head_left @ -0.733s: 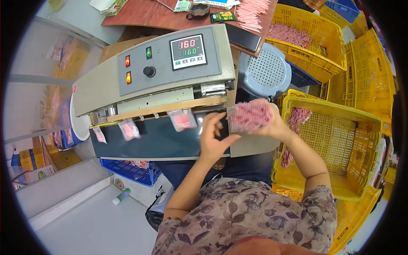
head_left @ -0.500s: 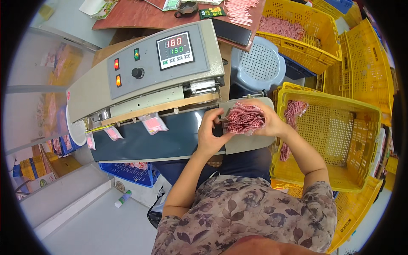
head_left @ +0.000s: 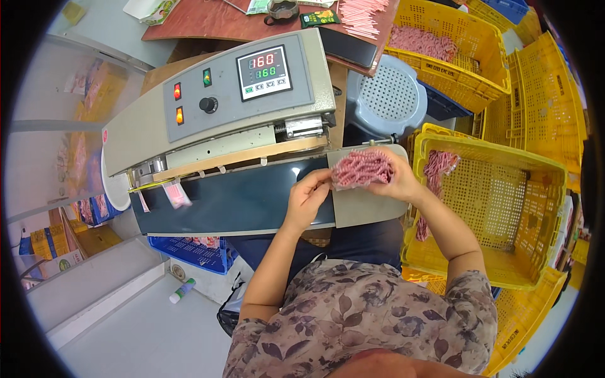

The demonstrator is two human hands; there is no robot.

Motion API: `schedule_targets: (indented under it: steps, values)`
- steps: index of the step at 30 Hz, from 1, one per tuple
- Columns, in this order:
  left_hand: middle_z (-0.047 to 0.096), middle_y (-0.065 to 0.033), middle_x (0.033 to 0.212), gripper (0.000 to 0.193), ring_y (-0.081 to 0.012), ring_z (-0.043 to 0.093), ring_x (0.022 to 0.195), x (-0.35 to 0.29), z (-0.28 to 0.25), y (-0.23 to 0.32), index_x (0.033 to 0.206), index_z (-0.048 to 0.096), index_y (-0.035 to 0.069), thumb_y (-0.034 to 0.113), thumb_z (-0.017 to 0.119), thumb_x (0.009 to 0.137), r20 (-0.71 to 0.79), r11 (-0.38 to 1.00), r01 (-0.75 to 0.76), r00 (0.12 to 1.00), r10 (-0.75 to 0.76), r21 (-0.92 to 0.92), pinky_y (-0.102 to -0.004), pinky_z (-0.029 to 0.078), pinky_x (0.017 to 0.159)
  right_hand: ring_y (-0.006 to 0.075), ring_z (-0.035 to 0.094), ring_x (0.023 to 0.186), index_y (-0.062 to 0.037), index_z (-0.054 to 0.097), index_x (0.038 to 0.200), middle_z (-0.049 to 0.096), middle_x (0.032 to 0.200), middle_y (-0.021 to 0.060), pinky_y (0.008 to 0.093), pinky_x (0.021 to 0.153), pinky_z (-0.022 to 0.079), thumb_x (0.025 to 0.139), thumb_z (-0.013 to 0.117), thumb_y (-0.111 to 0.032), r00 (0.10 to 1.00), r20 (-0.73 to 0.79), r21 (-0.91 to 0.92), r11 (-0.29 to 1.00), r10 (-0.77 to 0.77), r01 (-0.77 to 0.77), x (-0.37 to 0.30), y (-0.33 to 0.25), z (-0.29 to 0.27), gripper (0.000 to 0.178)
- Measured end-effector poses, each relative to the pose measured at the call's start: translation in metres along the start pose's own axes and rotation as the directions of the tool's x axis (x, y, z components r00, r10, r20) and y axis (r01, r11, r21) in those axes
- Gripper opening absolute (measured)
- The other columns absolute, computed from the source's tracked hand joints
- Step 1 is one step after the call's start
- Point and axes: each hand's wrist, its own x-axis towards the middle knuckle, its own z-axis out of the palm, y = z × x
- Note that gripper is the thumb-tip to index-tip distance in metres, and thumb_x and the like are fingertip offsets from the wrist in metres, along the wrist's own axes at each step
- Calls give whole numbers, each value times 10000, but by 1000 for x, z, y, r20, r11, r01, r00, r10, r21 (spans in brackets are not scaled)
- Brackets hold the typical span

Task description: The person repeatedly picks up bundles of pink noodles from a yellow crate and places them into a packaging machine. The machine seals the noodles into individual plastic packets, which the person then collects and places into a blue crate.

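My right hand [head_left: 401,179] wraps around a bundle of pink, clear-edged plastic pouches [head_left: 362,169], held over the grey right end of a band sealer. At the bundle's left edge my left hand [head_left: 309,194] is closed, thumb and fingers pinched together against the pouch edges. Exactly which pouch those fingertips grip is hidden. The band sealer [head_left: 246,104] has a lit display, lit switches and a black knob. Along its dark conveyor belt [head_left: 252,198], one small pink pouch [head_left: 177,194] hangs below the sealing strip, with another pouch [head_left: 144,201] farther left.
To my right stands a yellow crate [head_left: 482,208] with pink bundles [head_left: 435,173] along its left side. Behind it are a blue stool [head_left: 391,91] and another yellow crate [head_left: 482,38] of pink pieces. A red table [head_left: 214,22] stands beyond the sealer; a blue basket [head_left: 189,252] sits below.
The pouches on the conveyor have travelled left. My left hand has shifted from spread around the bundle to a pinch at its left edge. The bundle has tilted in my right hand.
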Motion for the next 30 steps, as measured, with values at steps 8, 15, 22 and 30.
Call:
schedule_targets:
  steps: [8,15,22,30]
  values:
    - [508,10,746,65,-28,448,608,1,20,-2,846,556,-17,25,588,809,-159,989,-127,978,137,71,-170,364,523,95,529,910,7,469,1146,575,1015,47,255,841,417,585,744,-39,948,-75,317,909,309,-271,7,-8,-1,627]
    - [495,3,751,86,-34,459,621,7,27,-3,805,549,-34,37,597,807,-212,1000,-5,977,11,30,-166,387,563,103,535,888,11,491,1103,578,992,55,269,828,425,581,750,-52,940,-134,347,904,313,-251,7,-13,-1,586]
    - [518,18,677,73,-25,429,558,6,23,-13,843,549,-5,66,564,838,-187,961,-110,969,160,254,-163,350,501,133,545,904,-2,497,1073,575,990,56,278,810,432,566,755,-55,975,-202,97,993,91,-73,-6,-3,1,571]
    - [521,10,646,56,-38,424,480,19,14,5,832,557,9,61,578,827,-190,971,94,972,-137,-219,-158,302,412,131,567,901,5,476,1133,589,1009,60,291,843,441,598,719,41,897,38,604,704,441,-372,9,-18,-8,589]
